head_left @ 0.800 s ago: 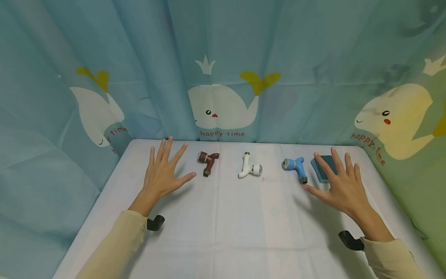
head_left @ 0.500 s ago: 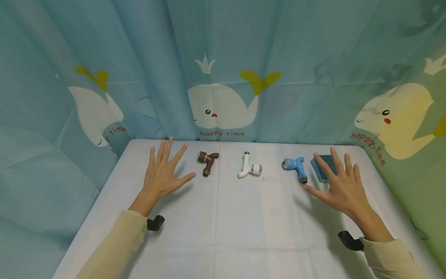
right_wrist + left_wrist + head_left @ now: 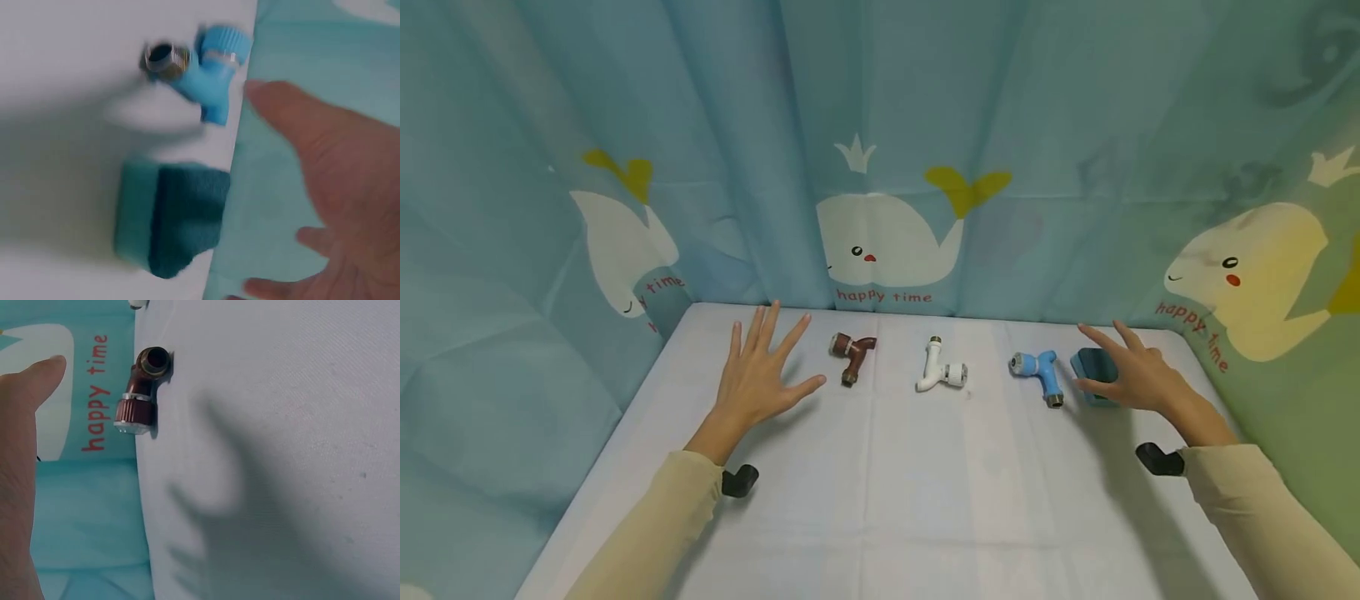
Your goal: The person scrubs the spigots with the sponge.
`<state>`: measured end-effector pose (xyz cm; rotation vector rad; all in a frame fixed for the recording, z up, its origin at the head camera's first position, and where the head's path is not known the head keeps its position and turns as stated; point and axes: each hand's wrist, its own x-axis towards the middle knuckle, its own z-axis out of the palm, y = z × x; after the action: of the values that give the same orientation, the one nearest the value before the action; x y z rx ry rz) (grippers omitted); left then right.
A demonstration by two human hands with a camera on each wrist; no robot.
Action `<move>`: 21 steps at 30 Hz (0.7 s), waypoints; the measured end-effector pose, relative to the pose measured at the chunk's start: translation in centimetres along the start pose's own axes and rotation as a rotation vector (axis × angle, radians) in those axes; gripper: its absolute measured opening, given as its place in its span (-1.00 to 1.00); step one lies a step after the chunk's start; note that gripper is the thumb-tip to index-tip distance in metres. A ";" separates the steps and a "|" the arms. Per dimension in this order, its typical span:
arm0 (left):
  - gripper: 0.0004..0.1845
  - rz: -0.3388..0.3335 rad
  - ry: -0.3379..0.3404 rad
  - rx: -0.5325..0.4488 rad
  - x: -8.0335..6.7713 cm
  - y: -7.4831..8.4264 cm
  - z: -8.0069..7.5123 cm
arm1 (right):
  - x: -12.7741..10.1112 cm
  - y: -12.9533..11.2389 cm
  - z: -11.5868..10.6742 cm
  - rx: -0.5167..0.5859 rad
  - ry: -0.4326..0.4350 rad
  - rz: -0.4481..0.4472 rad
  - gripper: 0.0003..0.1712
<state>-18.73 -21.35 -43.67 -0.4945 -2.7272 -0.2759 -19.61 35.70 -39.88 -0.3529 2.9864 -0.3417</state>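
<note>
Teal sponge [image 3: 1095, 367] sitting at the far right of the desk [image 3: 880, 500], just beside the blue faucet [image 3: 1037, 372], with the right hand [image 3: 1131, 377] over it, fingers [image 3: 1097, 340] loosely spread and not yet gripping anything. Left hand [image 3: 758, 377] flat and splayed, holding nothing, near the brown faucet [image 3: 850, 350]; white faucet [image 3: 942, 372] in the middle. Could easily bump the blue faucet sideways, thumb being that close to it.
</note>
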 end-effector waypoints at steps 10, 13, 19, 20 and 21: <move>0.02 -0.003 -0.013 -0.003 -0.5 -0.2 0.4 | 2.6 2.3 0.1 0.036 -0.204 -0.007 0.05; 0.01 0.002 -0.014 -0.007 -0.5 -0.1 0.6 | 2.7 2.5 0.5 0.037 -0.239 0.034 0.06; -0.03 0.047 0.028 -0.018 0.3 1.1 1.2 | 3.1 2.6 0.8 0.058 -0.245 0.047 0.00; -0.04 0.065 0.036 -0.022 0.8 1.8 1.4 | 3.2 2.5 0.7 0.063 -0.242 0.047 -0.01; -0.05 0.087 0.042 -0.028 1.4 2.6 1.6 | 3.3 2.5 0.7 0.069 -0.238 0.049 -0.01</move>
<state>-19.45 -18.18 -44.29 -0.6071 -2.6565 -0.2986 -23.23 37.11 -41.38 -0.2908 2.7382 -0.3691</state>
